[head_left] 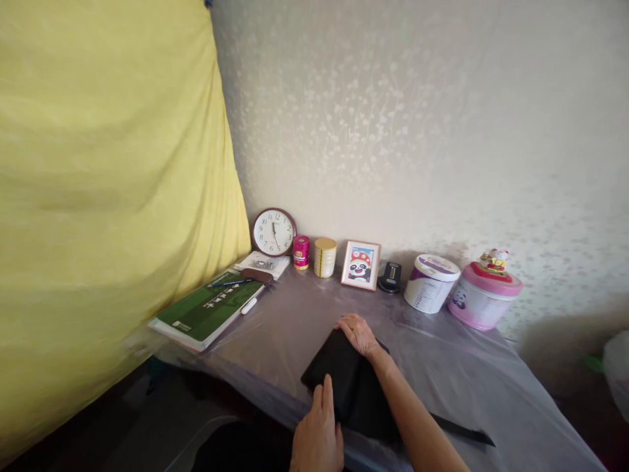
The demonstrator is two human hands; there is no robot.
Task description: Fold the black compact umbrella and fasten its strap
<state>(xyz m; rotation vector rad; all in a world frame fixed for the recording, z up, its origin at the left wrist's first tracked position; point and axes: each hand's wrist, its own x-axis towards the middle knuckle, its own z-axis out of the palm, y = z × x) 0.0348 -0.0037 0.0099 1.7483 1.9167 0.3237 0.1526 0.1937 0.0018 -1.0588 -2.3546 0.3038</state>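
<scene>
A folded black fabric item (338, 362) lies near the front edge of the table, and a black strap (464, 429) trails from it to the right. My right hand (358, 333) rests on its far edge, fingers laid flat across the fabric. At the near left side, my left hand (319, 423) touches the fabric with its fingers stretched forward. My right forearm crosses over the item's right part and hides some of it. What kind of item it is cannot be made out.
Along the wall stand a round clock (274, 232), a pink can (301, 253), a yellow-lidded tin (325, 257), a panda picture frame (360, 265), a black stand (390, 278), a white tub (431, 285) and a pink tub (484, 301). A green book (206, 308) lies left, beside a yellow curtain (113, 183).
</scene>
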